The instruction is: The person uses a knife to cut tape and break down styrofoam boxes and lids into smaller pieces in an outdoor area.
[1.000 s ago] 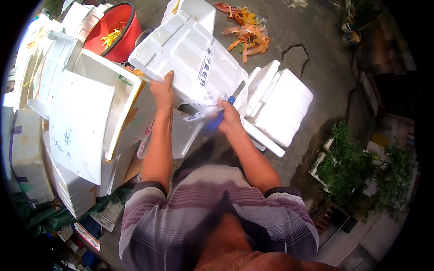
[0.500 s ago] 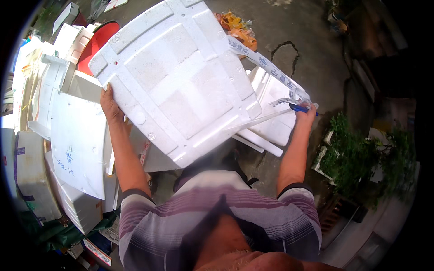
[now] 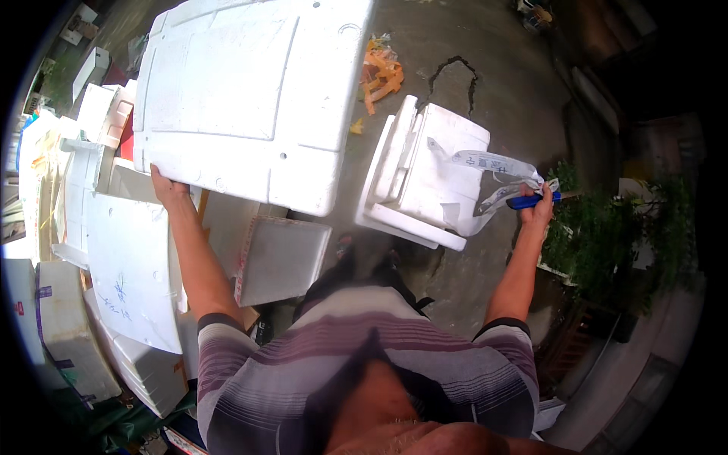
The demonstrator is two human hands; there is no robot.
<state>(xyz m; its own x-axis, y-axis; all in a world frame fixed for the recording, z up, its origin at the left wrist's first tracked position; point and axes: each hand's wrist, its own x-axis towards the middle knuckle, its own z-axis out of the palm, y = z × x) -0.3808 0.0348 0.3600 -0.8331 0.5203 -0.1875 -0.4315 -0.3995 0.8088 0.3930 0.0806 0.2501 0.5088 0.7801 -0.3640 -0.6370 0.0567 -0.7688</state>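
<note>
White foam panel is held up at the upper left, in front of the body and above the ground, with its broad ribbed face turned toward the view. Its lower left corner is gripped by the left hand, whose fingers are partly hidden by the panel. By the right hand, stretched out to the right and closed, a blue-handled tool is gripped, and a crumpled strip of clear printed tape is bunched at the same fingers. The strip is looped leftward in front of a stack of white foam pieces; whether the stack is touched by it cannot be told. The hands are held well apart.

Between the panel and the stack, farther off, orange tape scraps are seen on the ground. Below the panel, a shallow foam tray is tilted beside the piled foam boxes at the left, where a white foam sheet is marked with blue handwriting. Beyond the right hand, green plants are seen.
</note>
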